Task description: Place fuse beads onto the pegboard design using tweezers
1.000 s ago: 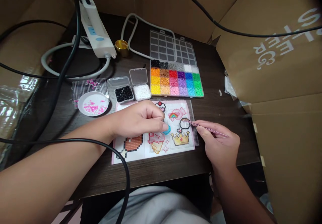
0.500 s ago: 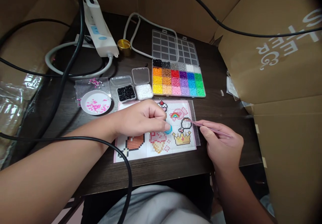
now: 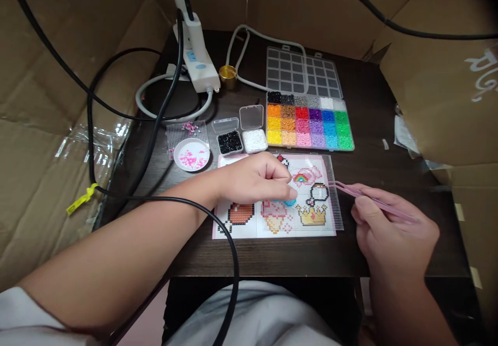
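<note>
My left hand (image 3: 259, 179) rests in a loose fist on the pattern sheet (image 3: 235, 232), thumb tip beside a light-blue figure (image 3: 291, 202). Whatever its curled fingers may hold is hidden. My right hand (image 3: 392, 229) grips pink tweezers (image 3: 383, 206), pointing left, with their prongs slightly apart. Their tips hover near the right edge of the clear pegboard (image 3: 337, 206) over the sheet. No bead shows at the tips. Close by is a black-outlined ring figure (image 3: 319, 192); a yellow crown (image 3: 312, 215) lies below it.
Behind the sheet stand a sorted bead box (image 3: 310, 123), small cases of black beads (image 3: 229, 142) and white beads (image 3: 254, 140), and a white dish (image 3: 176, 154) of pink beads. A black cable (image 3: 229, 242) crosses my left forearm. Cardboard walls (image 3: 428, 112) enclose the table.
My right hand has drawn the tweezers rightward, off the ring figure to the pegboard's edge. My left hand stays put on the sheet. The whole view has swung left.
</note>
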`<state>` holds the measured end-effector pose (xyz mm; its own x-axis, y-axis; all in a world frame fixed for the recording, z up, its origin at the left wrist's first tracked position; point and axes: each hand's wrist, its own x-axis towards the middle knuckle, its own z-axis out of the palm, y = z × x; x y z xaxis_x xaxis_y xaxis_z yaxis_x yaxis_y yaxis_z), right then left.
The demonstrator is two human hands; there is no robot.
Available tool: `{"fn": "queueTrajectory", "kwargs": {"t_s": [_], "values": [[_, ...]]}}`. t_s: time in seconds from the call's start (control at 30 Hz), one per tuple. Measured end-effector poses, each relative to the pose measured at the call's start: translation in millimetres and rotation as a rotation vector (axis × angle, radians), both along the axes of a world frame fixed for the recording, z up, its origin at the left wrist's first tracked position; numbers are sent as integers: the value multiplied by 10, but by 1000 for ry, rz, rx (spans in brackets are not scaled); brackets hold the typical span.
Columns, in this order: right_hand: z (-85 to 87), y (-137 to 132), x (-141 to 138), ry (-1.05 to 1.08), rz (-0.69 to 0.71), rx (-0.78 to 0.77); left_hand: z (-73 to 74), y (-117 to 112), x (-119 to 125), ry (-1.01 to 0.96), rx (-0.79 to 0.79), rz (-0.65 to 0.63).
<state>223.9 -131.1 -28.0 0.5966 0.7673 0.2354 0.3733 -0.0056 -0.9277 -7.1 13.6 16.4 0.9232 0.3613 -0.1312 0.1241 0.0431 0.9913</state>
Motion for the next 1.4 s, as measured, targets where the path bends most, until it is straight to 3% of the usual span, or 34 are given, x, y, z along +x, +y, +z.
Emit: {"fn": "queueTrajectory", "kwargs": {"t_s": [0.2,0.47,0.63,0.73,0.83,0.93,1.03,1.2,1.4], "values": [[42,46,-46,70,-69,29,-2,1,-3,5,-17,-2],[65,70,-72,44,-25,80,-13,-1,-1,-12,-23,4],[371,239,-43,-86,-8,173,-5,4,-9,11,-32,8],[628,508,1,-161,23,205,1,8,-24,36,-3,10],[773,862,6,-185,129,188,-10,20,-43,31,-13,7],[743,1175,-82,-137,275,123,-27,36,-58,33,-20,8],[584,1328,-244,-81,336,80,-32,43,-65,50,-28,3],[356,1318,-450,23,384,64,-22,38,-61,83,-49,3],[396,1328,-562,-72,530,134,11,23,-45,76,-56,5]]}}
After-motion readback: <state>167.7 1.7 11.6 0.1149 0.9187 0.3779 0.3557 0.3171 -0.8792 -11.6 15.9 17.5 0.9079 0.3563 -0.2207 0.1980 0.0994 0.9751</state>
